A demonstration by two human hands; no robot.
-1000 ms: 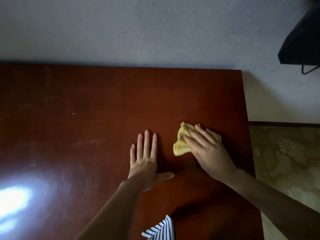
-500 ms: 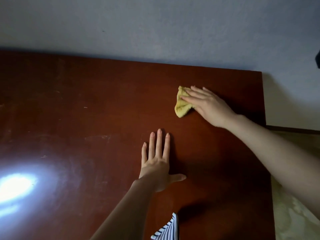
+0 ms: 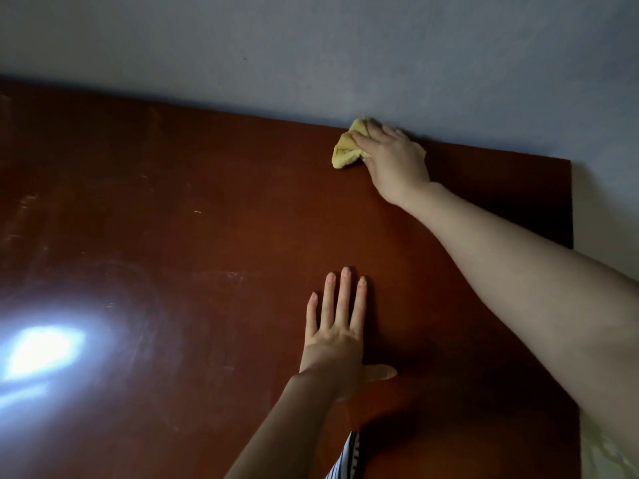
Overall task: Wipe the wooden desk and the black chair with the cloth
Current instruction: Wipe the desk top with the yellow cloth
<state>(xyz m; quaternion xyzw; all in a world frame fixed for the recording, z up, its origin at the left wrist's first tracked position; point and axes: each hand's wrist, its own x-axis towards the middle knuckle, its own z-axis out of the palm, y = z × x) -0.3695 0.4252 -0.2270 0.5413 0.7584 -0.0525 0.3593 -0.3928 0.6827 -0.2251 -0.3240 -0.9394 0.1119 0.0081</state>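
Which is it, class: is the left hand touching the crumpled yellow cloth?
Apart. The head view shows bare reddish-brown wooden desk between the flat left hand and the crumpled yellow cloth.

Wall [image 3: 311, 46] closes off far edge of desk [image 3: 190, 219]; cloth [image 3: 345, 150] bunched against it. Open surface runs left of flat left hand [image 3: 337, 340].

the bench [image 3: 207, 236] is glossy reddish-brown wood, scuffed and glare-lit; the cloth [image 3: 344, 150] is soft, nubby yellow fabric; the wall [image 3: 311, 46] is matt.
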